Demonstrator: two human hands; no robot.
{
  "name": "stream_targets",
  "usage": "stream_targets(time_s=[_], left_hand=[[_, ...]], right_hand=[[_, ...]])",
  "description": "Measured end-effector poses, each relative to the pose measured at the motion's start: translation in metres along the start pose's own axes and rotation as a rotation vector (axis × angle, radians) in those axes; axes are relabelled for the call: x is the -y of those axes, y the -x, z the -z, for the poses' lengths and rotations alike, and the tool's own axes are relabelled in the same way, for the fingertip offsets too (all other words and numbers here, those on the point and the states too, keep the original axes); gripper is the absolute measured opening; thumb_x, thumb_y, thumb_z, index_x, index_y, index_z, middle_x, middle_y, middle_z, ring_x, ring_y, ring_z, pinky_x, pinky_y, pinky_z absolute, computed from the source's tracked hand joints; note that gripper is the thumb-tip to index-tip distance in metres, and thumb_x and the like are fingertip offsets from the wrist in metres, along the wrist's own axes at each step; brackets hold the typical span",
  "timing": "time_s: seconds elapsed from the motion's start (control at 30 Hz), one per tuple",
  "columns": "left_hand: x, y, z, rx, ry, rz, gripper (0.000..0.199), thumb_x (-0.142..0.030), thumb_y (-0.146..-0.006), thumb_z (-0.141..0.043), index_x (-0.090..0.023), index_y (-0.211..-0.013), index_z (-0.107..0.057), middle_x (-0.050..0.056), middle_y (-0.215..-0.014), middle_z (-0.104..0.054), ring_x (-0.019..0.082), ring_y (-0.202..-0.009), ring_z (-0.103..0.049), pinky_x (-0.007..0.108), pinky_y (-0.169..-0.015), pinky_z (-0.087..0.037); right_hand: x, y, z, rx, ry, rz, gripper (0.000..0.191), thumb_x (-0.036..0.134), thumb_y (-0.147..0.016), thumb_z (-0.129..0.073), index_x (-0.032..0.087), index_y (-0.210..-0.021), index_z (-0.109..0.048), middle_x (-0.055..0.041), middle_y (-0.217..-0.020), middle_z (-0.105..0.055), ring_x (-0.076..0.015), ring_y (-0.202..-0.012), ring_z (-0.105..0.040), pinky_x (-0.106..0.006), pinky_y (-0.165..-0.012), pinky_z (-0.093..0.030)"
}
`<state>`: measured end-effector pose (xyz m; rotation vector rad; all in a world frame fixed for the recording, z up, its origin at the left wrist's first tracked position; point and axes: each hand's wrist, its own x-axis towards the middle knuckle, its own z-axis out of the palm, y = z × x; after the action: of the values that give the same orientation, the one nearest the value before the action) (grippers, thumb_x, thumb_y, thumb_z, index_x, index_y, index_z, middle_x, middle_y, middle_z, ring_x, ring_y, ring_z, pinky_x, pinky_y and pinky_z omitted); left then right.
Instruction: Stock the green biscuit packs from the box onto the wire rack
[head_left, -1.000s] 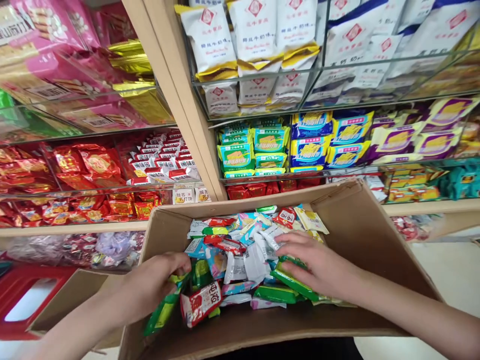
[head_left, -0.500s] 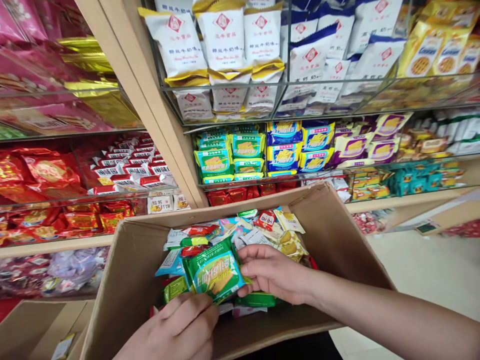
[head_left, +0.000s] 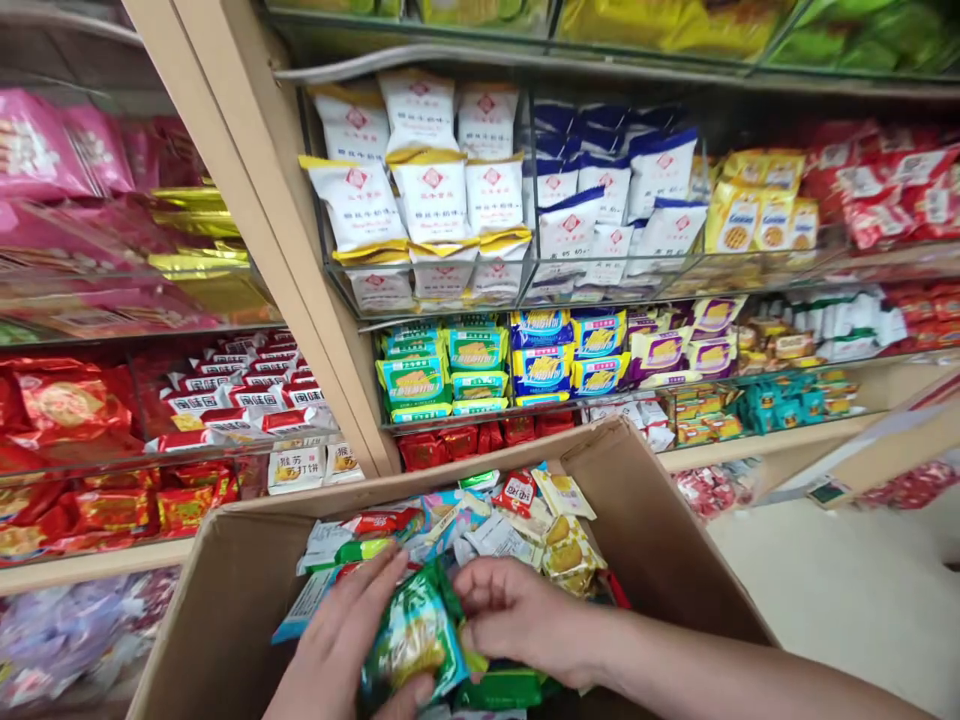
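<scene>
One green packet (head_left: 421, 635), held by straight-fingered left hand (head_left: 337, 630), curled right hand (head_left: 525, 620), over heaped packets (head_left: 499, 540)

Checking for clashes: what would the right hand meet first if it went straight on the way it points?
The right hand would first meet the flat green-and-blue plastic packet at its fingertips, then probably the left hand; depth is unclear.

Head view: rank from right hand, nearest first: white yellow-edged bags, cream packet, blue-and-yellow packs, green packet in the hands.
1. Green packet: touching the right hand, on its left.
2. Cream packet: inside the box, far right.
3. Blue-and-yellow packs: shelved beyond the box.
4. White yellow-edged bags: one tier higher.
</scene>
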<state>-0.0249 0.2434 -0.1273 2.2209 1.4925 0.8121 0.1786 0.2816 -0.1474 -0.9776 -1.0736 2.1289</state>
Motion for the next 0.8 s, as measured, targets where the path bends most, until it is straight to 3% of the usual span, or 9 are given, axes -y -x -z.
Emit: stream_targets(time_s=[0.07,0.13,0.2,0.3,0.47,0.67,0.8], left_hand=[[-0.005,-0.013,-0.002,0.096,0.281,0.283,0.053,-0.038,-0.067,-0.070,-0.030,-0.118,-0.054,0.005,-0.113,-0.064,0.027,-0.105,-0.059,0.033,-0.084,-0.053],[-0.017,-0.024,-0.005,0.061,0.591,0.510,0.041,-0.039,-0.063,-0.075,-0.026,-0.100,-0.062,0.004,-0.097,-0.069,0.025,-0.092,-0.064,0.030,-0.076,-0.055],[-0.035,-0.032,-0.005,-0.020,0.866,0.652,0.041,-0.035,-0.057,-0.080,-0.024,-0.092,-0.062,0.002,-0.091,-0.069,0.024,-0.085,-0.065,0.029,-0.072,-0.055],[-0.058,-0.042,-0.004,-0.067,1.166,0.802,0.045,-0.030,-0.060,-0.079,-0.023,-0.100,-0.060,0.003,-0.095,-0.069,0.022,-0.085,-0.066,0.029,-0.071,-0.055],[-0.066,-0.054,-0.003,-0.200,1.339,0.929,0.030,-0.013,-0.068,-0.071,-0.019,-0.096,-0.062,0.004,-0.090,-0.070,0.017,-0.082,-0.067,0.025,-0.073,-0.055],[-0.057,-0.056,-0.010,-0.096,1.466,0.932,0.017,-0.022,-0.077,-0.065,-0.019,-0.093,-0.060,0.006,-0.100,-0.068,0.018,-0.091,-0.065,0.027,-0.078,-0.055],[-0.062,-0.057,-0.015,-0.158,1.486,0.928,0.012,-0.017,-0.077,-0.064,-0.018,-0.089,-0.059,0.008,-0.101,-0.067,0.016,-0.084,-0.066,0.025,-0.069,-0.056]], right_hand=[[0.004,0.003,-0.004,0.045,0.018,0.053,0.030,0.026,-0.055,-0.072,0.018,-0.079,-0.057,0.0044,-0.067,-0.059,-0.0106,-0.058,-0.054,-0.023,-0.053,-0.042],[0.009,0.007,-0.005,0.067,-0.020,0.123,0.043,0.031,-0.054,-0.079,0.021,-0.089,-0.056,0.0035,-0.079,-0.060,-0.0128,-0.072,-0.057,-0.024,-0.061,-0.045],[0.015,0.009,-0.005,0.024,-0.026,0.179,0.048,0.037,-0.052,-0.083,0.020,-0.087,-0.055,0.0040,-0.077,-0.058,-0.0119,-0.072,-0.055,-0.023,-0.063,-0.042],[0.025,0.008,-0.001,-0.139,0.043,0.239,0.042,0.048,-0.057,-0.079,0.018,-0.074,-0.055,0.0059,-0.063,-0.051,-0.0080,-0.059,-0.047,-0.020,-0.054,-0.036],[0.045,0.007,0.010,-0.116,0.084,0.279,0.048,0.046,-0.057,-0.079,0.019,-0.092,-0.059,0.0020,-0.079,-0.061,-0.0119,-0.073,-0.056,-0.026,-0.067,-0.044],[0.061,0.009,0.023,-0.165,0.197,0.373,0.043,0.045,-0.060,-0.076,0.018,-0.089,-0.061,-0.0012,-0.082,-0.065,-0.0158,-0.079,-0.061,-0.032,-0.076,-0.047],[0.063,0.009,0.027,-0.246,0.156,0.408,0.038,0.042,-0.062,-0.076,0.018,-0.086,-0.059,-0.0005,-0.080,-0.065,-0.0144,-0.076,-0.060,-0.031,-0.073,-0.046]])
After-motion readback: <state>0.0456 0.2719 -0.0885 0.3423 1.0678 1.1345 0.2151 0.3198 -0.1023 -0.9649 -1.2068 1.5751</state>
